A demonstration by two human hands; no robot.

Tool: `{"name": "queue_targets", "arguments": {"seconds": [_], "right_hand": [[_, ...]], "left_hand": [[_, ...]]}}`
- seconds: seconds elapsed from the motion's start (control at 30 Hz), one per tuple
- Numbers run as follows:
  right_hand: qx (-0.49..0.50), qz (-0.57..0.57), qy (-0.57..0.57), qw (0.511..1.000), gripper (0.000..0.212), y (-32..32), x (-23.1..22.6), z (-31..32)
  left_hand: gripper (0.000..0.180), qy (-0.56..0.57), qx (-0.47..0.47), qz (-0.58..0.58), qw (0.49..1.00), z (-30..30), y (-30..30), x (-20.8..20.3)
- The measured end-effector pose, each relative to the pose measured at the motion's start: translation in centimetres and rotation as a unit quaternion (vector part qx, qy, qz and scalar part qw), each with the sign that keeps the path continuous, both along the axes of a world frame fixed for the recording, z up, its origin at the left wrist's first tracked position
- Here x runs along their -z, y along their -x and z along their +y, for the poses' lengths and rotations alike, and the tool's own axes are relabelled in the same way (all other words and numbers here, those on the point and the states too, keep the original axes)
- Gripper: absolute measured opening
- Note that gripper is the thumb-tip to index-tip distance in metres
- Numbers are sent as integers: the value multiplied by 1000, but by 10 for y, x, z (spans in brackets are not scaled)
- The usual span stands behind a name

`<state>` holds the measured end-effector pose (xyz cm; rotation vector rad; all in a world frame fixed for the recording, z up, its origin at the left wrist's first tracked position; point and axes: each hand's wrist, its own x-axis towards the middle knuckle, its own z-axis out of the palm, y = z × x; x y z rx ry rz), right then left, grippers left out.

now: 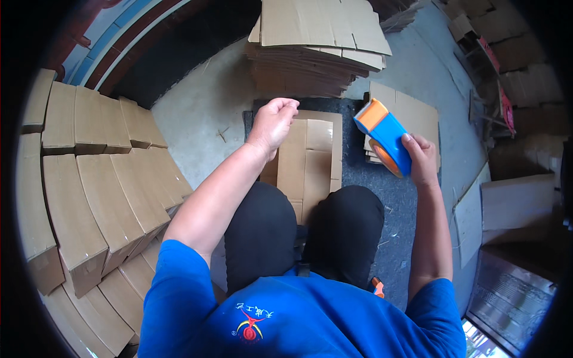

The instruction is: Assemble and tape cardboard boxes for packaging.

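My right hand (421, 156) grips a blue and orange tape dispenser (391, 138), raised to the right of my knees. A roll of tape sits in its lower part. My left hand (276, 125) is closed, thumb and fingers pressed together, above the far left edge of a cardboard box (291, 173). Whether anything thin is pinched in those fingers I cannot make out. The brown box lies in front of my knees, which hide its near end. Along its top, a shiny patch shows near the far right.
Flat cardboard sheets (322, 27) are piled ahead, with a smaller stack (412, 119) behind the dispenser. Rows of brown boxes (77, 203) stand at the left. A dark mat (397, 209) covers the floor here. Another orange-tipped tool (377, 287) lies by my right thigh.
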<state>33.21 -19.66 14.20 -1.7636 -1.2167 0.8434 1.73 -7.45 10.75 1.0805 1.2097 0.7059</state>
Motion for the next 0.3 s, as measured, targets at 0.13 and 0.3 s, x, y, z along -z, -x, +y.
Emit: {"name": "queue_targets", "arguments": {"seconds": [0.13,0.3], "right_hand": [[-92,106,-100,985,38,11,-52,-25],[-182,45,-131,973,38,39,-102,-52]], "left_hand": [[57,79,116,-241,960,-52,-25,-81],[63,28,161,-304,939,-94,-10,-138]]}}
